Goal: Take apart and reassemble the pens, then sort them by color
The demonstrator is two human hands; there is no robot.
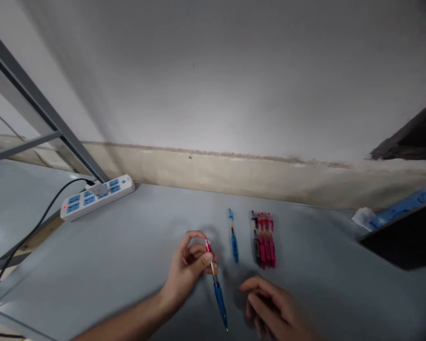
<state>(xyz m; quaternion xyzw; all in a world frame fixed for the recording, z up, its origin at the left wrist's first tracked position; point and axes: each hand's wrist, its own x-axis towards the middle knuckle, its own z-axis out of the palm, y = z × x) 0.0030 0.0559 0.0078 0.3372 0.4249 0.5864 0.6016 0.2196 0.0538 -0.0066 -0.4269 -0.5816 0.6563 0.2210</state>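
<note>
Clear pen (216,284), red top, blue grip, in left hand (188,272)

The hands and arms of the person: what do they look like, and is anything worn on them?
Both the left hand and the right hand are bare: no gloves, rings or watch show. The left forearm is bare too, with no sleeve in view.

A plain workroom or office-like space is shown. A smooth grey worktop (135,237) is set against a bare white wall (216,71) with a beige skirting band (234,173). A white power strip (97,196) with blue sockets lies at the far left, beside a grey metal frame (39,113). Pens (264,239) are laid out in a row at centre.
</note>
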